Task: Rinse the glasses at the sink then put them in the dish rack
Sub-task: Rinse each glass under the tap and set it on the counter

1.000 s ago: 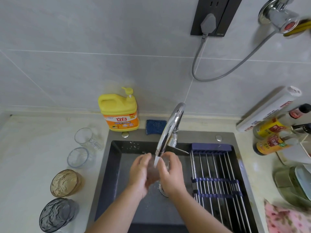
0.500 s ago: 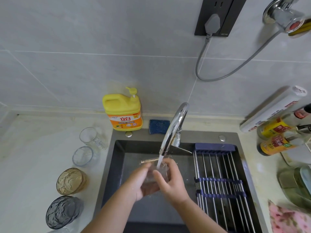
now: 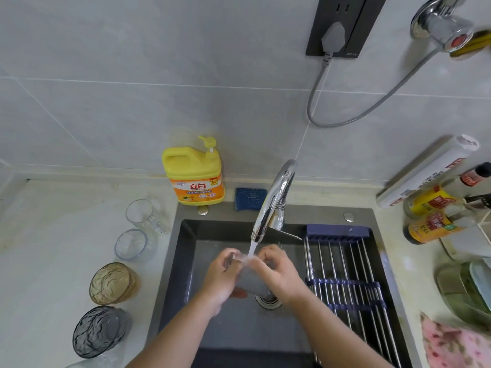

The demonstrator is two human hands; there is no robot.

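A clear glass (image 3: 249,281) sits tilted between both hands under the running faucet (image 3: 273,200), over the dark sink (image 3: 186,251). My left hand (image 3: 225,277) grips its left side and my right hand (image 3: 279,274) grips its right side near the rim. Water splashes on the rim. On the counter to the left stand a clear handled glass (image 3: 140,215), a small clear glass (image 3: 130,245), an amber glass (image 3: 111,284) and a smoky grey glass (image 3: 98,332). The metal dish rack (image 3: 345,277) spans the sink's right half, with nothing on it.
A yellow detergent bottle (image 3: 195,173) and a blue sponge (image 3: 249,199) stand behind the sink. Sauce bottles (image 3: 435,216) and a foil roll (image 3: 430,171) crowd the right counter, with dishes (image 3: 470,285) and a pink cloth (image 3: 454,343) nearer. A grey cable (image 3: 345,120) hangs on the wall.
Both hands have turned the glass under the stream, tilting it more to its side. The view shifted slightly right.
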